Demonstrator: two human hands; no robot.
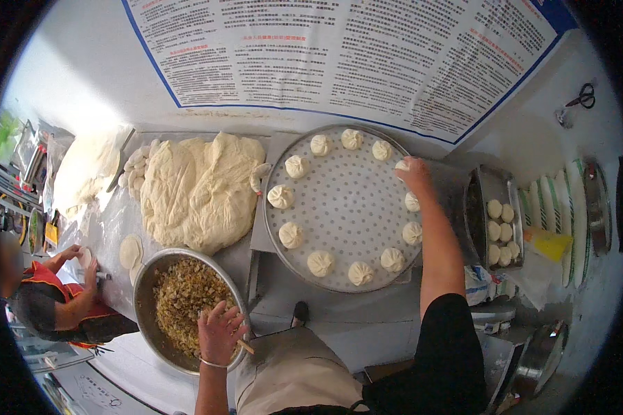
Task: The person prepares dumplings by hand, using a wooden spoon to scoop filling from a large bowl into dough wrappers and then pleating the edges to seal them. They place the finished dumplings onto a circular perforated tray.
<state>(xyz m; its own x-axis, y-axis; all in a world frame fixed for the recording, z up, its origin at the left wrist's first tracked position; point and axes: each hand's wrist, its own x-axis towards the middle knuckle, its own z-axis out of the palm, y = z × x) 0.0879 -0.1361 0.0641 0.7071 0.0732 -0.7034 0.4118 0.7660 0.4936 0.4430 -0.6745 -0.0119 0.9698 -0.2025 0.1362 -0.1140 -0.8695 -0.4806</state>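
My right hand [414,175] reaches over the far right rim of a round perforated steamer tray [342,207]. Its fingers are on a pleated bun [401,166], which they partly cover. Other pleated buns, such as one at the near edge [360,273], form a ring around the tray. My left hand [219,332] hovers palm up, fingers spread and holding nothing, above the near right side of a large metal bowl [144,332]. Chopped filling [192,295] lies in the bowl. Beside that hand a wooden handle [245,346] juts over the bowl's rim.
A big dough mass [202,192] lies left of the tray, with flat wrappers [131,251] nearby. At the left, a co-worker [41,306] handles a dough round [85,258]. A metal pan [516,207] with dough balls stands right. A printed poster [301,62] covers the wall.
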